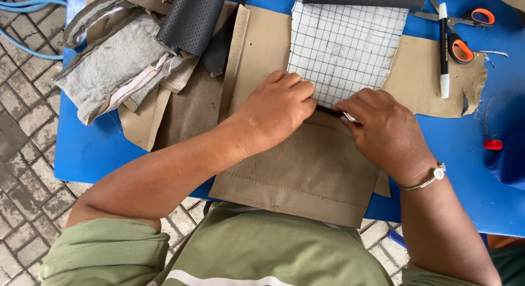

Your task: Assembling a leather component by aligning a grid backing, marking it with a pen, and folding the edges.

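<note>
My left hand [279,103] presses down on a tan leather piece [306,171] with stitched edges that lies on the blue table [93,149]. Its fingers are curled over the lower edge of a white gridded sheet [344,45]. My right hand [383,127] grips a thin black tool [330,110] with a pale tip, held flat where the grid sheet meets the tan leather. The two hands nearly touch at the tool.
A white marker [444,51] and orange-handled scissors [465,31] lie at the right on a tan scrap. A small red cap [493,145] sits near the right edge. Rolled black material [191,18], grey padding [109,67] and brown scraps are piled at the left. Blue hose [27,4] lies on the paving.
</note>
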